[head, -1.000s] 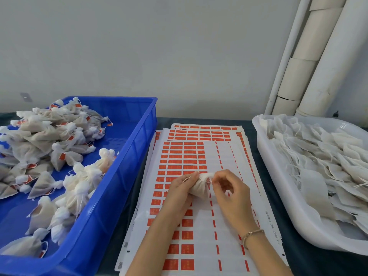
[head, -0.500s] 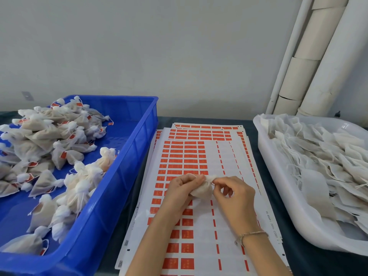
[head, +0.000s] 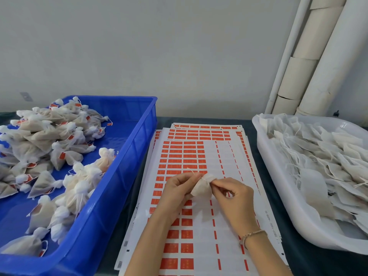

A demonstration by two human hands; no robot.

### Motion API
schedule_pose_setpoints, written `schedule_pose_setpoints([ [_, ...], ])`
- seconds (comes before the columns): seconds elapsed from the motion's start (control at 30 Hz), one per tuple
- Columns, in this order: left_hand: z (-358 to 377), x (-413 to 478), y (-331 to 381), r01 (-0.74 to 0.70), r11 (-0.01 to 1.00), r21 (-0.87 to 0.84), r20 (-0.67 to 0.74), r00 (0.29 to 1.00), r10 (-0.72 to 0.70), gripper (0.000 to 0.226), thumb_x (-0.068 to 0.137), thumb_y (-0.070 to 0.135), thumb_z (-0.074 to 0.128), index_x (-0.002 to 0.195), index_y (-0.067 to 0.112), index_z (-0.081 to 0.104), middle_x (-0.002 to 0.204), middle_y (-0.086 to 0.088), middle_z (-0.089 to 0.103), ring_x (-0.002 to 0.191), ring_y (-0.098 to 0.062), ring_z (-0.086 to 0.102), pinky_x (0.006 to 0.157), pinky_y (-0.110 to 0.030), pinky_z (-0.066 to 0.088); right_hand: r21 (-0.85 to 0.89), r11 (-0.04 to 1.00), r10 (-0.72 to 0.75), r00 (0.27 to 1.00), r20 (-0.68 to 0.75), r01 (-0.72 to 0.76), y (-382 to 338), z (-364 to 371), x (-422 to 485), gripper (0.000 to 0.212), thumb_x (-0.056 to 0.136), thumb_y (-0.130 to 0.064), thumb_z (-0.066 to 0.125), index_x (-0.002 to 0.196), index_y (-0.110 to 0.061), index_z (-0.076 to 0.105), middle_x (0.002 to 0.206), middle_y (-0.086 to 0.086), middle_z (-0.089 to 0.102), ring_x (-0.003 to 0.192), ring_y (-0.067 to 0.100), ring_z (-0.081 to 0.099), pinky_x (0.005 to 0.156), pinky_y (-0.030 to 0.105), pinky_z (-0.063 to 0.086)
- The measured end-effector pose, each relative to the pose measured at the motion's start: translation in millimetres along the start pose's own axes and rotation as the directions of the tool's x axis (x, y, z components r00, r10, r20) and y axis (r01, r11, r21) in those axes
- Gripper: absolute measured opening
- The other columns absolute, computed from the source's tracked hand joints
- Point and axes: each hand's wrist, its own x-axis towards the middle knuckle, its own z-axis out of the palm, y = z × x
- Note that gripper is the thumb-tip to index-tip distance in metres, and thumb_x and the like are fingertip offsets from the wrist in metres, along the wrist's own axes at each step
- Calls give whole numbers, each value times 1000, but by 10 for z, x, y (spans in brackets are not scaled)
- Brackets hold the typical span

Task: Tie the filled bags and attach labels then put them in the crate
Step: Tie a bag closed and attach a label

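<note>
Filled bags, already tied and carrying red labels (head: 39,140), lie heaped in the blue crate (head: 129,156) on the left of the dark desk (head: 310,64). A white tub (head: 278,188) on the right holds a loose pile of untied bags (head: 318,166) with trailing strings. Between crate and tub lies a stack of label sheets (head: 201,232), with red labels in rows and many places bare. Pale cardboard tubes (head: 302,72) lean against the wall at the rear right.

Above the sheets both hands hold one small filled bag (head: 201,189). The left hand (head: 175,194) curls around its left side, and the right hand (head: 235,198), with a bracelet (head: 253,234) at the wrist, pinches its gathered neck. A thin string (head: 196,174) stands up from the neck.
</note>
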Motion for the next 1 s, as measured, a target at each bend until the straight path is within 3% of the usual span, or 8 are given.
schedule_pose_setpoints([
  [0.23, 49, 0, 13, -57, 997, 43, -42, 997, 59, 41, 73, 44, 66, 98, 13, 73, 94, -5, 71, 92, -22, 66, 81, -28, 54, 41, 999, -18, 999, -51, 20, -27, -4, -30, 22, 73, -26, 68, 95, -31, 67, 87, -28, 61, 93, -8, 61, 72, 1, 45],
  [0.33, 73, 2, -5, -80, 995, 58, -67, 994, 83, 38, 74, 44, 66, 97, 14, 73, 92, -3, 71, 91, -22, 67, 76, -26, 54, 41, 998, -37, 998, -54, 40, -32, -1, -40, 24, 73, -23, 69, 96, -24, 70, 90, -19, 65, 81, -4, 65, 74, 3, 47],
  [0.5, 99, 21, -63, -138, 978, 157, -76, 986, 151, 9, 87, 24, 67, 86, 18, 73, 82, 1, 71, 80, -17, 66, 68, -21, 54, -23, 993, -116, 992, -44, 115, -46, 31, -35, 29, 71, -22, 70, 96, -8, 75, 92, -5, 69, 85, -5, 61, 78, 4, 48],
  [0.67, 112, 4, -82, -247, 950, 190, 32, 969, 246, 20, 90, 15, 63, 78, 28, 72, 71, 12, 70, 70, -7, 66, 67, -17, 54, -34, 985, -170, 985, -40, 169, -30, 21, -24, 25, 71, -18, 72, 93, -6, 75, 89, 1, 72, 81, 3, 64, 77, 5, 49],
  [0.9, 105, 5, -93, -295, 931, 215, 79, 956, 284, 29, 93, 12, 59, 74, 30, 70, 66, 14, 67, 63, -1, 62, 61, -12, 49, -43, 992, -116, 991, 62, 119, -19, 73, -30, 22, 76, -28, 67, 96, -20, 62, 93, -18, 58, 81, -6, 58, 75, -3, 41],
  [1.0, 128, -9, -60, -232, 944, 233, 32, 972, 231, 32, 96, 23, 55, 70, 35, 69, 67, 19, 66, 63, 3, 62, 58, -9, 47, -62, 995, -64, 989, 131, 73, 21, 94, -45, 29, 79, -37, 62, 104, -29, 52, 99, -22, 53, 89, -6, 57, 76, -1, 42],
])
